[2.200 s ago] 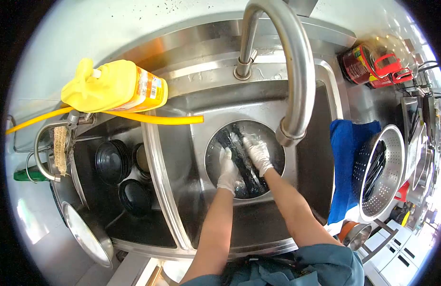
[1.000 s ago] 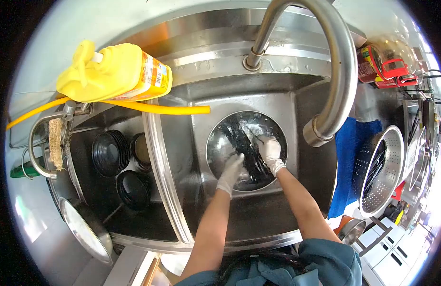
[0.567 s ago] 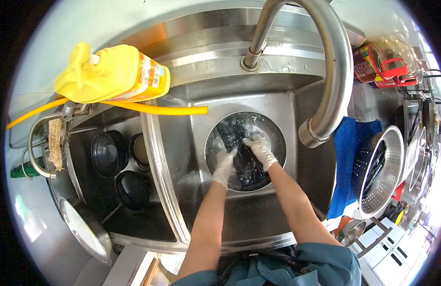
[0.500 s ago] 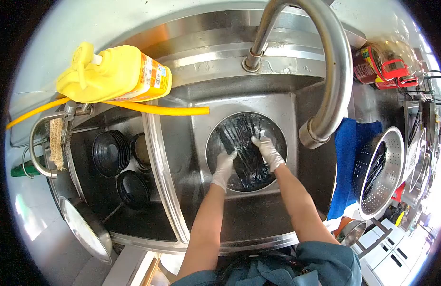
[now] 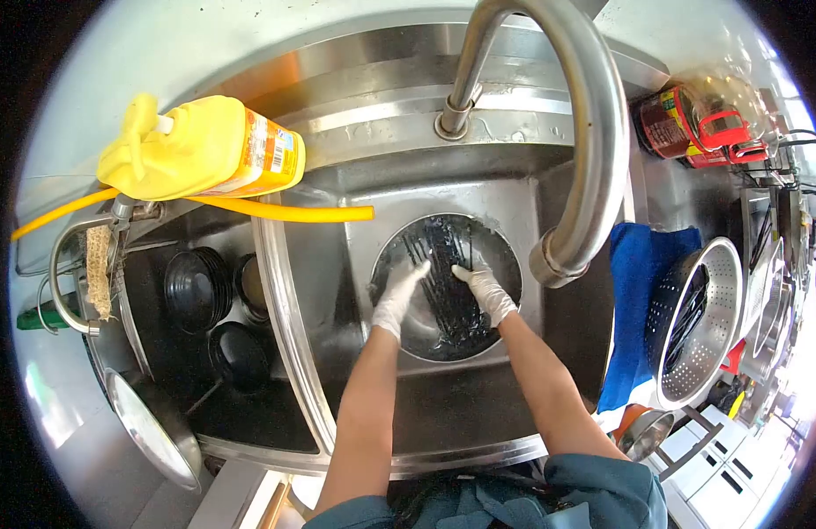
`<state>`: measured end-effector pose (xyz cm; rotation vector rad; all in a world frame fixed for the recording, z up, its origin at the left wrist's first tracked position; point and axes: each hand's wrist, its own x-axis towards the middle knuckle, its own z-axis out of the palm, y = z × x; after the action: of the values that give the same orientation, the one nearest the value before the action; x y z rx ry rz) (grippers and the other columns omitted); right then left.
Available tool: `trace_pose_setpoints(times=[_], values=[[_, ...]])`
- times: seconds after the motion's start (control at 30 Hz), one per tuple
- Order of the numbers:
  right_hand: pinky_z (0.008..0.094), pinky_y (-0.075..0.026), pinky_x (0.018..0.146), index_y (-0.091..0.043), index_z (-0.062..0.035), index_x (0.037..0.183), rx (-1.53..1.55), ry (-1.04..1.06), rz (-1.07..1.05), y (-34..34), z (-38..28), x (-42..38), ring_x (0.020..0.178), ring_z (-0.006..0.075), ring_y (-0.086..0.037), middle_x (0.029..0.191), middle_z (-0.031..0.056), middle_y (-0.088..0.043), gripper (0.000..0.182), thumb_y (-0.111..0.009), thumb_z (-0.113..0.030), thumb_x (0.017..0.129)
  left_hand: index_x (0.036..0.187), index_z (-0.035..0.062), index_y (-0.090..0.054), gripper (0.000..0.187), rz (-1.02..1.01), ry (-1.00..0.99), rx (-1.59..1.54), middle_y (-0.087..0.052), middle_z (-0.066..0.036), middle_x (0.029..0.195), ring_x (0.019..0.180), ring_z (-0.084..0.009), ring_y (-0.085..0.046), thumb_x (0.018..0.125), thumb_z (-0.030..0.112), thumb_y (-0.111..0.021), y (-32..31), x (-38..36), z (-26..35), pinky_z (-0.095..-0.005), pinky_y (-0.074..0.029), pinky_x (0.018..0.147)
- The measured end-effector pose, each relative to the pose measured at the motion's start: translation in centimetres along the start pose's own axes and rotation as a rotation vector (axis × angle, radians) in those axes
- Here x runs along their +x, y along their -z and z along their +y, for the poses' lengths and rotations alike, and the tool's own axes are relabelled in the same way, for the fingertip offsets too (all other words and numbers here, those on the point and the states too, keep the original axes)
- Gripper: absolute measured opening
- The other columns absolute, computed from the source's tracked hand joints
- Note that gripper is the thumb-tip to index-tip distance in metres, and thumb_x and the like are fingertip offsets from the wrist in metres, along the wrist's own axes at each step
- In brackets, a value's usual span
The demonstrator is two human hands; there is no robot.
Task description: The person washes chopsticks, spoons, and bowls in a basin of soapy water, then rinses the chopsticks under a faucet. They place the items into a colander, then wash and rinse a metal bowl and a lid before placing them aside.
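Observation:
In the right-hand sink basin [image 5: 333,353] sits a round metal bowl [image 5: 395,331] with water in it. A bundle of long, thin black sticks [image 5: 452,286] lies in the bowl. My left hand [image 5: 403,293], in a pale glove, is closed around the bundle's left side. My right hand [image 5: 485,291], gloved too, grips its right side, thumb on top. The fingers of both hands are partly hidden under the sticks.
A curved faucet [image 5: 606,132] arches over the basin. Black bowls [image 5: 192,289] stand in the left basin. A yellow jug [image 5: 201,150] and yellow hose [image 5: 293,212] are at upper left. A colander [image 5: 721,304] holding black sticks rests beside a blue cloth [image 5: 631,300] at right.
Both hands have shifted on the bundle, my left hand upward and my right hand slightly down. The sticks are now more upright and closer together. The whole view has shifted slightly.

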<state>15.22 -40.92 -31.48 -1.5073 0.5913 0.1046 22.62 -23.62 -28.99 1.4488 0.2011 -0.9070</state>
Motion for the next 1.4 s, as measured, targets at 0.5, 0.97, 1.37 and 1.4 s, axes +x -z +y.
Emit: trace_pose_setpoints(times=[0.5, 0.97, 1.37, 1.4], values=[[0.0301, -0.044, 0.081, -0.054, -0.0048, 0.119, -0.134, -0.049, -0.488, 0.4, -7.1, -4.8, 0.091, 0.0148, -0.055, 0.102, 0.0046, -0.062, 0.036, -0.063, -0.019, 0.087, 0.099, 0.0035, -0.063, 0.032, 0.014, -0.235, 0.096, -0.065, -0.005, 0.093, 0.092, -0.0164, -0.059, 0.073, 0.017, -0.076, -3.7, -4.4, 2.6, -0.0317, -0.044, 0.087], [0.0437, -0.050, 0.069, -0.060, -0.0038, 0.098, -0.981, 0.357, -0.024, 6.7, -10.1, -13.3, 0.078, 0.0355, -0.062, 0.084, 0.0210, -0.063, 0.035, -0.062, -0.033, 0.079, 0.083, 0.0020, -0.063, 0.007, 0.153, -0.503, 0.083, -0.065, -0.005, 0.082, 0.080, -0.0132, -0.061, 0.081, -0.004, -0.059, -4.8, -14.9, 11.2, -0.0271, -0.048, 0.077], [0.0427, -0.045, 0.082, -0.061, -0.0055, 0.103, -1.122, 0.660, 0.025, 8.4, -30.4, -23.6, 0.089, 0.0314, -0.060, 0.093, 0.0143, -0.063, 0.034, -0.061, -0.030, 0.080, 0.090, 0.0018, -0.056, 0.008, 0.094, -0.845, 0.240, -0.064, -0.011, 0.091, 0.088, -0.0173, -0.061, 0.086, -0.005, -0.055, -5.9, -28.0, 24.7, -0.0298, -0.047, 0.085], [0.0427, -0.045, 0.082, -0.061, -0.0055, 0.103, -1.132, 0.651, 0.058, 8.5, -31.7, -24.6, 0.089, 0.0314, -0.060, 0.093, 0.0143, -0.063, 0.034, -0.061, -0.030, 0.080, 0.088, 0.0010, -0.057, 0.010, 0.143, -0.841, 0.317, -0.065, -0.010, 0.090, 0.087, -0.0181, -0.061, 0.084, -0.007, -0.053, -6.7, -29.4, 25.7, -0.0311, -0.046, 0.086]])
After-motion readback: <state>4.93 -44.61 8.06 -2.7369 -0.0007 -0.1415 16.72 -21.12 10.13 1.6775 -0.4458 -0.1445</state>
